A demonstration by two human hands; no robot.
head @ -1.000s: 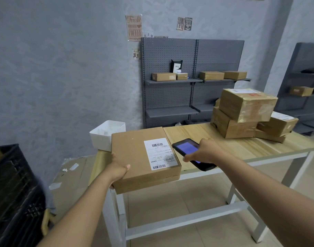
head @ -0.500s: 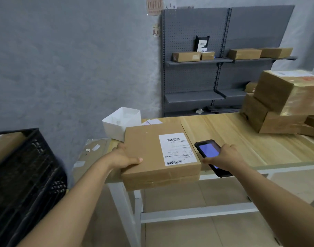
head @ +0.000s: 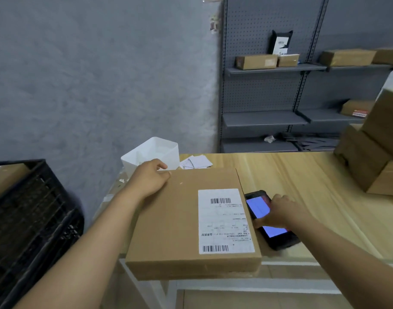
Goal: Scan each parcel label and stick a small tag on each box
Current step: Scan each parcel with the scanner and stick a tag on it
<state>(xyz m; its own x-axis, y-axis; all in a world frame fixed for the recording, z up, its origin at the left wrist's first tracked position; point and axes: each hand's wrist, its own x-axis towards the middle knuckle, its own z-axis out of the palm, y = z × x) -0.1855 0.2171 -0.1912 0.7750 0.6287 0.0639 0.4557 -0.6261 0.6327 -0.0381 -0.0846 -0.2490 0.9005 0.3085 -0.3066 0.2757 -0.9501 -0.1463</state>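
Fingers of the right hand curl around the handheld scanner lying on the wooden table, just beside the flat cardboard parcel. The left hand rests loosely curled on the parcel's far left corner, near the white bin. The shipping label is on the parcel's right side.

The box is a flat brown cardboard parcel lying on the near left corner of the table, its front edge overhanging the table's edge. A white label with two barcodes and small print is stuck flat on the right part of its top. The scanner is a black handheld with a lit blue screen, lying face up on the table just beside the box's right side. A stack of brown boxes sits at the table's far right. Small white paper tags lie on the table behind the box.
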